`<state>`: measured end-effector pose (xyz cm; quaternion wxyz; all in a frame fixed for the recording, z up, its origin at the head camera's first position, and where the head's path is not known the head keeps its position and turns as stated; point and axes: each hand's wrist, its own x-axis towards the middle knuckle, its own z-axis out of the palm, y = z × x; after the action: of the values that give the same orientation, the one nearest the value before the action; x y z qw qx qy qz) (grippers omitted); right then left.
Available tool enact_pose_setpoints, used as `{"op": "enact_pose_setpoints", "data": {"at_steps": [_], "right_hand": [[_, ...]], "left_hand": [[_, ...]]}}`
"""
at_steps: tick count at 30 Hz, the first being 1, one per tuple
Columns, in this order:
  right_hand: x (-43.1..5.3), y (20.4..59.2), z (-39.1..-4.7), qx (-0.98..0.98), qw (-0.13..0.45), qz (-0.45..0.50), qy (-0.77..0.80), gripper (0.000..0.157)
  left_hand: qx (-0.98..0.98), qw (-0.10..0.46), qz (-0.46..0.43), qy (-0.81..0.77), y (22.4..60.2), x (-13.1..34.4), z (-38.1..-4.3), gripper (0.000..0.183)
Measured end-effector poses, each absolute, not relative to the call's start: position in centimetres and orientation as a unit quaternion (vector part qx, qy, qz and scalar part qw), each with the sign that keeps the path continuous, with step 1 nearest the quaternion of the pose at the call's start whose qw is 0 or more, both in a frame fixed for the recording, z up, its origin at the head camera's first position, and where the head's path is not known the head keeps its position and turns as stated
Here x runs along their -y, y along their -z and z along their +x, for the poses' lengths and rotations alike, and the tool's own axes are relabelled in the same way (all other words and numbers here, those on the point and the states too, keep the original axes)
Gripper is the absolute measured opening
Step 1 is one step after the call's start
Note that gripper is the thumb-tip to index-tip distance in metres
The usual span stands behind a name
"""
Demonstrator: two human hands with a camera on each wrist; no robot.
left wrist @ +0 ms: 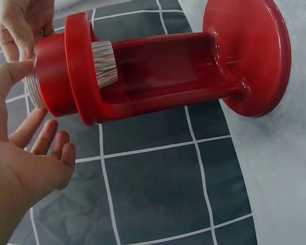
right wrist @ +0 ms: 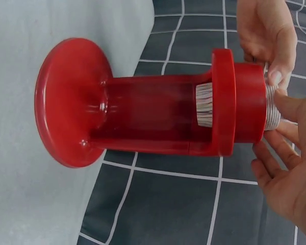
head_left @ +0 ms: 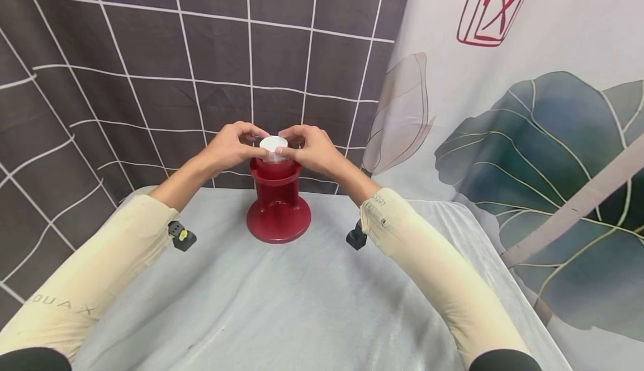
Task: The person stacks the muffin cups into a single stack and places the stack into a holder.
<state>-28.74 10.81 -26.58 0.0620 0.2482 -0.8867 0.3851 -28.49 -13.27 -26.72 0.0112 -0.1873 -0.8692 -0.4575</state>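
A red cup-holder stand (head_left: 278, 223) with a round base stands upright at the far side of the table. A stack of paper cups (head_left: 274, 143) sits in its top ring, white inside, its ridged rims (right wrist: 272, 107) protruding above. Through the stand's open front, the lower end of the stack (left wrist: 104, 64) shows a striped pattern. My left hand (head_left: 228, 146) holds the stack's rims from the left between thumb and fingers. From the right, my right hand (head_left: 318, 150) holds the same rims, its thumb on the near side. Several lower fingers of each hand extend beside the red collar.
A pale grey cloth (head_left: 302, 304) covers the table. Behind the stand hangs a dark curtain (head_left: 216, 47) with a white grid. At the right hangs a white curtain (head_left: 437, 19) with leaf prints.
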Motion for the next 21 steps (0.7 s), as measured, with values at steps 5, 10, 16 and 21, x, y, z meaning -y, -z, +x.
{"op": "enact_pose_setpoints", "data": {"at_steps": [5,10,16,21], "right_hand": [[-10.86,26.8,-28.76,0.89,0.062,0.252,-0.375,0.043],[-10.97,26.75,-28.71,0.893,0.057,0.258,-0.364,0.041],[-11.06,26.59,-28.62,0.896,0.053,0.255,-0.36,0.043],[-11.41,26.74,-28.33,0.896,0.065,0.251,-0.361,0.041]], "left_hand": [[0.875,0.001,-0.184,0.449,26.93,13.21,-28.58,0.051],[0.875,-0.001,-0.189,0.447,27.07,13.16,-28.7,0.049],[0.872,-0.001,-0.191,0.45,27.14,13.27,-28.87,0.046],[0.873,0.005,-0.184,0.451,27.5,13.53,-28.84,0.048]]}}
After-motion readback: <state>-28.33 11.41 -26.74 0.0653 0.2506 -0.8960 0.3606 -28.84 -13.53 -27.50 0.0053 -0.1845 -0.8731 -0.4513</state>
